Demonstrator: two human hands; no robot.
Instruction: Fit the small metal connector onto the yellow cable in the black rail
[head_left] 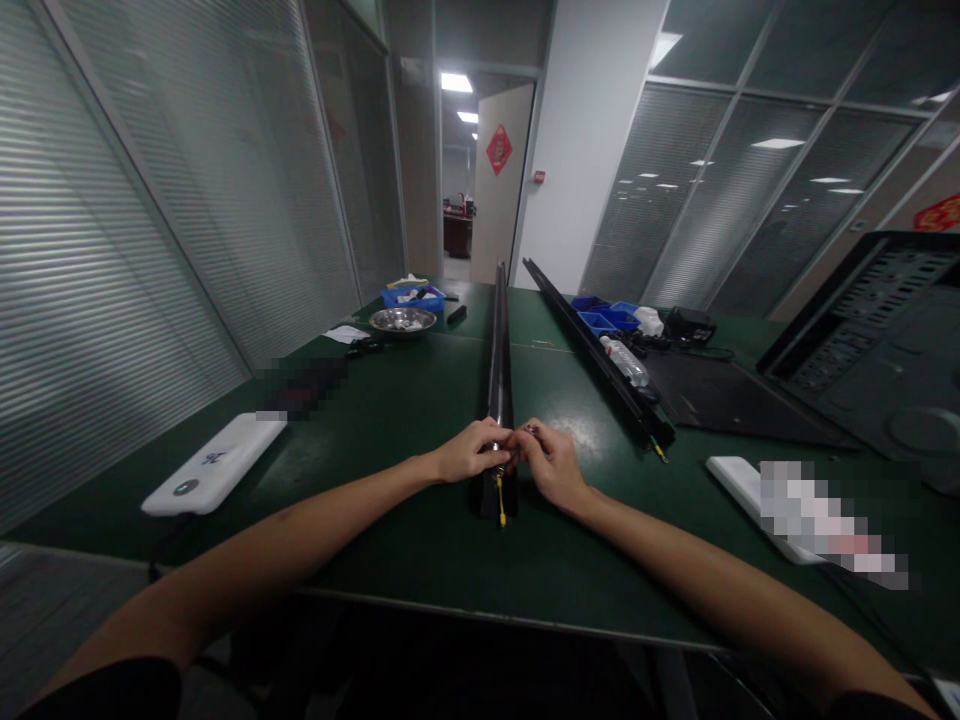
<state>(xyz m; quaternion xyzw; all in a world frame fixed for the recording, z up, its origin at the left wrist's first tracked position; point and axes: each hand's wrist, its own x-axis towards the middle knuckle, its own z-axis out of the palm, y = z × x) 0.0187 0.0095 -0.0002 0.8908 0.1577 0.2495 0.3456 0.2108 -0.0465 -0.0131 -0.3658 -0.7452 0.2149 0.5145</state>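
Observation:
A long black metal rail (499, 360) lies lengthwise on the green table in front of me. From its near end hangs a short wire with a yellow terminal (502, 505). My left hand (471, 452) is over the near part of the rail, fingers closed in a pinch. Touching it from the right, my right hand (553, 468) has its fingers curled together. A small shiny bit shows at the right fingertips, too small to name. What the left fingers grip is hidden. To the right lies a second black rail (592, 345) with a yellow-green wire (658, 450) at its near end.
The green table (390, 420) carries a metal bowl (403, 320) and a blue tray (414, 298) at the back left. White power banks (217, 465) lie at both sides. Beyond the second rail are blue bins (615, 316), a plastic bottle (626, 362) and a large black panel (885, 350).

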